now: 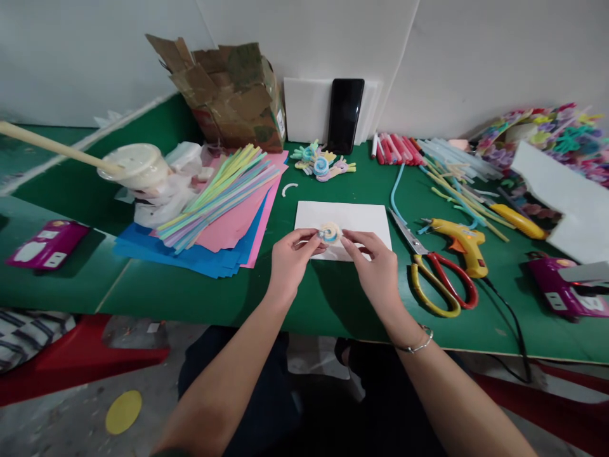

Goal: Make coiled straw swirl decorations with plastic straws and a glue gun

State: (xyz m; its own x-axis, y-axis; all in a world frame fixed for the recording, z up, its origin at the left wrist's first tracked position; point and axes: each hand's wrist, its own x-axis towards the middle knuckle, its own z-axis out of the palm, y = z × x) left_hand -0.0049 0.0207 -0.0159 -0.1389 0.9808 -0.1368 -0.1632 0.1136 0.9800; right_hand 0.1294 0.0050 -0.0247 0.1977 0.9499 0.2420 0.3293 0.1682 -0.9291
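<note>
A small round coil of cream and blue fuzzy stems (330, 233) is held between both hands, over a white sheet (366, 219) on the green table. My left hand (295, 257) pinches its left edge with thumb and fingertips. On the opposite edge, the thumb and fingers of my right hand (370, 257) are closed on the same coil. Behind the sheet lies a cluster of pastel coiled pieces (321, 166), with a small white curved piece (289, 189) to its left.
Right of the sheet lie scissors (440, 279), a yellow glue gun (464, 244) with its cord, and loose stems (469, 200). Left are pastel stems (223, 190) on coloured sheets (190, 257) and a white tub (136, 166). A phone (346, 114) stands at the back beside a torn box (233, 101).
</note>
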